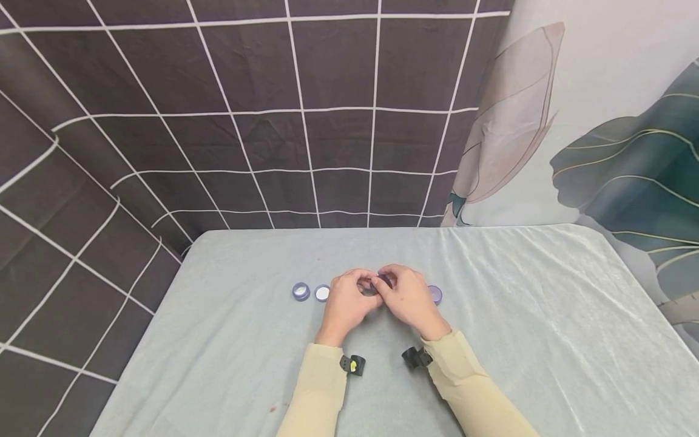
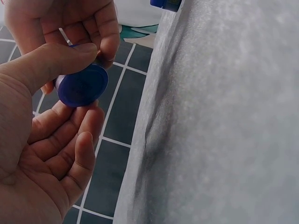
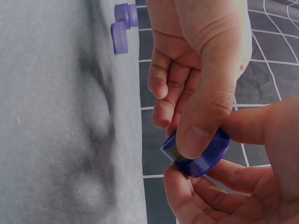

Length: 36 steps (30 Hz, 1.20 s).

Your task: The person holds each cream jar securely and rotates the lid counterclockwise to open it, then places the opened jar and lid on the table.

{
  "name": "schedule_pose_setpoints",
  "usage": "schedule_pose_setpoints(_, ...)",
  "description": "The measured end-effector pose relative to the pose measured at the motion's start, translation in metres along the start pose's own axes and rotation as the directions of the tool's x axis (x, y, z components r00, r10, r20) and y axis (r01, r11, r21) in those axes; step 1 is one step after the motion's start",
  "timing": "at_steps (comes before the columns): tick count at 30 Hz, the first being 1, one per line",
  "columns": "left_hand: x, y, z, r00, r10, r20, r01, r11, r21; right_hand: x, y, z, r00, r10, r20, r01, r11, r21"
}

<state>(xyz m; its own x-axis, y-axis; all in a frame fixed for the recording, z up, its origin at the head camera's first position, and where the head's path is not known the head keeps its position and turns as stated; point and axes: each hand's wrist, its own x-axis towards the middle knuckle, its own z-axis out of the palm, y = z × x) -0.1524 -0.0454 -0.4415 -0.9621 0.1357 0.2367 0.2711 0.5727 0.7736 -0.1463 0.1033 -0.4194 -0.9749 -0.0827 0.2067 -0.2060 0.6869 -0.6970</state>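
"Small round blue-purple plastic container [image 3: 208, 161]: where?"

"Pinched between left hand [image 1: 345, 306] and right hand [image 1: 409, 297], fingers closed on it, above the pale cloth-covered surface [image 1: 218, 364]."

"Progress?"

"Probably midway; its fastening I can't judge. Two round purple-rimmed pieces [image 1: 301, 292] left, one round purple piece [image 1: 435, 294] right remain untouched."

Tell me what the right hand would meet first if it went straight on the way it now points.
Past the purple container that both hands hold, the right hand would probably meet the left hand first; exact depth is unclear.
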Motion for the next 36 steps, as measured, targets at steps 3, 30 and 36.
schedule_pose_setpoints(3, 0.0001, -0.0003, -0.0002, 1.000, -0.003, 0.000, 0.003, 1.000, -0.001, -0.0001, 0.0001, -0.0001, 1.000, -0.001, 0.005, 0.001, 1.000, 0.002)
schedule_pose_setpoints(30, 0.0005, -0.0005, -0.0013, 1.000, 0.007, 0.007, -0.006, 1.000, -0.022, 0.0004, 0.0011, -0.0030, 1.000, -0.019, 0.023, 0.019, 1.000, 0.009)
schedule_pose_setpoints(36, 0.0005, -0.0002, -0.0017, 1.000, 0.005, 0.009, -0.005, 1.000, -0.027, 0.0010, 0.0033, -0.0025, 0.999, -0.028, 0.024, 0.027, 1.000, 0.015)
